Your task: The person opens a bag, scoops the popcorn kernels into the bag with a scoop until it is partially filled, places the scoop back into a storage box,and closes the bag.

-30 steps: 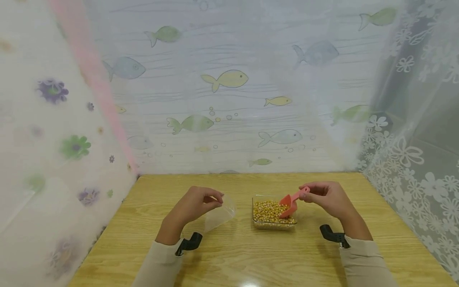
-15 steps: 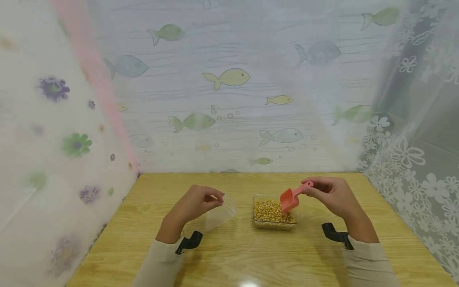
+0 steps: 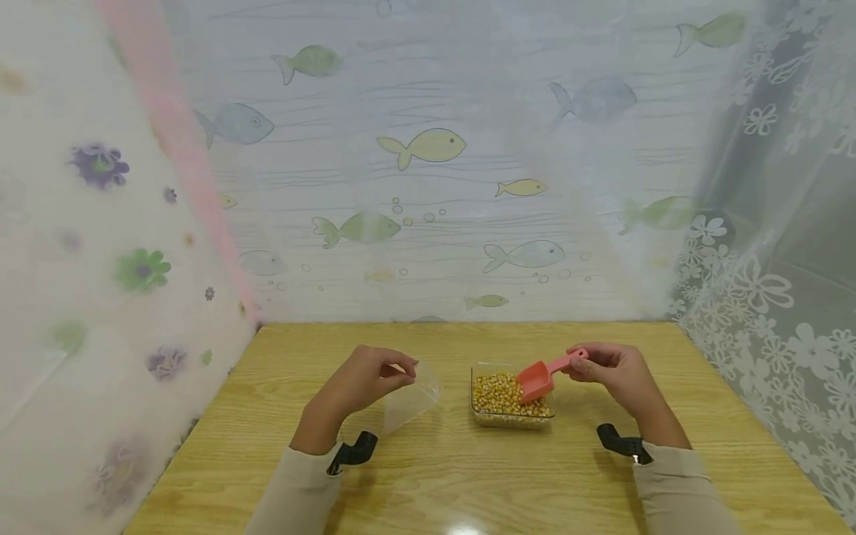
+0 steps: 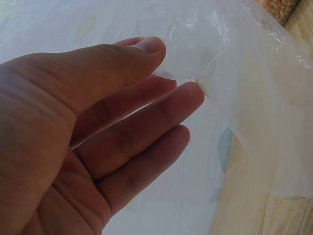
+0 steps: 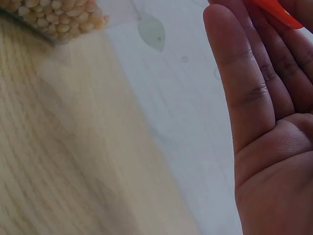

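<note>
My left hand (image 3: pixel 374 379) pinches the upper edge of a clear plastic bag (image 3: pixel 413 397) between thumb and index finger; its other fingers show loosely bent in the left wrist view. To the bag's right stands a clear rectangular container (image 3: pixel 511 422) full of yellow corn kernels (image 3: pixel 498 394). My right hand (image 3: pixel 611 371) grips the handle of a pink scoop (image 3: pixel 536 383) from the right. The scoop's blade slants down to the left, its lip at the kernels near the container's right side. Only the red-orange end of the scoop handle (image 5: pixel 279 12) shows in the right wrist view.
A wood-grain table (image 3: pixel 461 475) lies under everything. Behind it hangs a fish-printed curtain (image 3: pixel 428 223), with a flowered sheet (image 3: pixel 140 267) at the left and lace-like flowered plastic (image 3: pixel 756 282) at the right. Dark wrist mounts (image 3: pixel 354 449) sit by both sleeves.
The scoop rose off the kernels half a second ago, and is now lower again, flatter and further left against them. My right hand followed it. The left hand and bag have stayed put.
</note>
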Demonstrator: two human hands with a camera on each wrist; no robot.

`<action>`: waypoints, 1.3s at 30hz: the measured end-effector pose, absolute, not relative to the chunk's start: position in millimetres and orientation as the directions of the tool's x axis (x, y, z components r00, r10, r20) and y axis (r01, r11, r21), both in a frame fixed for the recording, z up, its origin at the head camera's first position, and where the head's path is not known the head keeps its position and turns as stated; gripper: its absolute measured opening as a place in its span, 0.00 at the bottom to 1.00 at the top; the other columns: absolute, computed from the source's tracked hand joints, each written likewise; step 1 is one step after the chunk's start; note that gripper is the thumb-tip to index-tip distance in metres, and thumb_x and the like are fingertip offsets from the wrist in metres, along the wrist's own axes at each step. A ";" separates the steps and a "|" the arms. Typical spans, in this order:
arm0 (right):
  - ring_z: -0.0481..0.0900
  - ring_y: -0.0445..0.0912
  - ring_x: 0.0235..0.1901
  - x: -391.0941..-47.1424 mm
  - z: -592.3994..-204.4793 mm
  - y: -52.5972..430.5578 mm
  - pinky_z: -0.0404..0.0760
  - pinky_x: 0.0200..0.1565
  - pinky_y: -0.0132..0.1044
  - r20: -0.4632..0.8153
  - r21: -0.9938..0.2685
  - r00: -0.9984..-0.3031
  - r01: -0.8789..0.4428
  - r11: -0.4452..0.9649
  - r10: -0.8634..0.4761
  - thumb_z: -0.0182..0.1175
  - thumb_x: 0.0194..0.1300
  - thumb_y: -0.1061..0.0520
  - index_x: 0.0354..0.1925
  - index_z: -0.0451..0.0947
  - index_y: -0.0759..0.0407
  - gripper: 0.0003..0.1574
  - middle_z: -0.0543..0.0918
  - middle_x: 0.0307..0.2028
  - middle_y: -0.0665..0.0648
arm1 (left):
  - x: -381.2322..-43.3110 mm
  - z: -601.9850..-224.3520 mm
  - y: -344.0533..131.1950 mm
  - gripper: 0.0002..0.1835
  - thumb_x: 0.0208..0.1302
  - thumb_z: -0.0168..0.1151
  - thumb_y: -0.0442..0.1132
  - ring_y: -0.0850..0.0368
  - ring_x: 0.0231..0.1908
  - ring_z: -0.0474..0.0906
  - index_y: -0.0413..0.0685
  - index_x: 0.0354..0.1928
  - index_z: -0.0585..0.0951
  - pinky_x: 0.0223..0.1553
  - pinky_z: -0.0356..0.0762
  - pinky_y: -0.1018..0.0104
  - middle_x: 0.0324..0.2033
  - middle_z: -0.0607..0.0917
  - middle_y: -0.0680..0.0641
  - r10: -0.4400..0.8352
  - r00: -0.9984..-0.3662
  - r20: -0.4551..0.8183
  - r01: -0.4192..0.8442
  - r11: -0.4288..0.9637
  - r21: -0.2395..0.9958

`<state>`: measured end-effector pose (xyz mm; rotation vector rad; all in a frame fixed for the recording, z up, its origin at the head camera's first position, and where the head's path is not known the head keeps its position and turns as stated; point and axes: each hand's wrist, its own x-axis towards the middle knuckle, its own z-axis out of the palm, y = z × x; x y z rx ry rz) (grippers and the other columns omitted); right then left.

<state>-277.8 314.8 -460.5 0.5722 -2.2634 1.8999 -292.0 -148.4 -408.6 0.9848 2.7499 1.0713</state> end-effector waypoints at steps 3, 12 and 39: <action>0.92 0.45 0.42 -280.0 -468.4 315.8 0.89 0.45 0.44 0.324 -0.928 -0.921 -0.354 0.115 -0.216 0.60 0.75 0.65 0.56 0.79 0.78 0.18 0.92 0.42 0.52 | -291.8 -408.0 -147.7 0.03 0.70 0.69 0.42 0.64 0.44 0.89 0.54 0.41 0.89 0.46 0.87 0.66 0.57 0.88 0.53 0.564 -0.804 0.188 0.543 0.568 0.619; 0.91 0.44 0.43 -283.8 -482.6 315.4 0.89 0.47 0.44 0.342 -0.938 -0.894 -0.341 -0.057 -0.288 0.57 0.74 0.72 0.54 0.76 0.82 0.14 0.90 0.42 0.53 | -289.7 -406.6 -146.0 0.01 0.70 0.70 0.42 0.65 0.43 0.89 0.58 0.40 0.89 0.46 0.86 0.67 0.57 0.88 0.53 0.555 -0.811 0.183 0.531 0.570 0.627; 0.90 0.46 0.50 -285.1 -503.2 322.9 0.86 0.52 0.38 0.392 -0.858 -0.861 -0.215 -0.467 -0.323 0.47 0.78 0.74 0.53 0.83 0.66 0.19 0.89 0.50 0.58 | -290.1 -407.7 -145.5 0.02 0.70 0.69 0.41 0.61 0.44 0.90 0.57 0.40 0.89 0.46 0.87 0.65 0.55 0.88 0.51 0.566 -0.798 0.207 0.554 0.556 0.619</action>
